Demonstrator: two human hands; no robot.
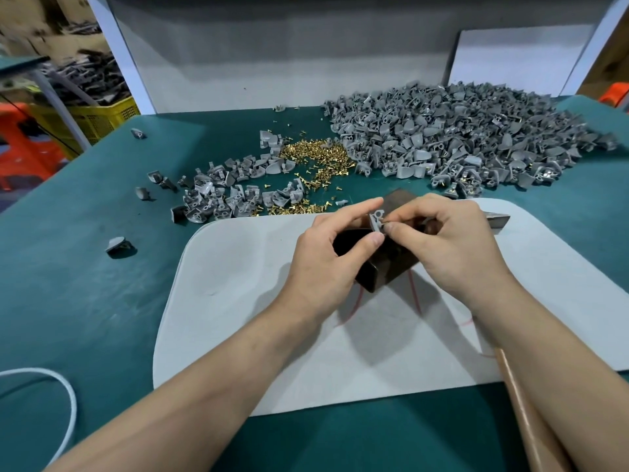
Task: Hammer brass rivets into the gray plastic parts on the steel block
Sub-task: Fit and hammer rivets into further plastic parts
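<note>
Both hands meet over the steel block (383, 267), a dark block standing on a white mat (238, 301) that lies on the green surface (85, 294). The left hand (326, 257) pinches a gray plastic part (376, 220) between thumb and forefinger, just above the block's top. The part stands on edge, its long axis running from the thumb out toward the forefinger tip, and its ribbed face with a round socket is turned toward the right hand (452, 240). That hand is curled, its thumb and forefinger tips closed on the part's right edge. Whether a rivet sits between them is too small to tell. A hammer (497, 219) shows its head just beyond the right hand, and its wooden handle runs under the right forearm. Whether the hand also grips it is hidden. Beyond the hands lies a scatter of brass rivets (316, 158). A small heap of gray parts (231, 194) lies beyond the left hand and a large heap (459, 137) beyond the right. A red thread (354, 301) trails from under the block.
</note>
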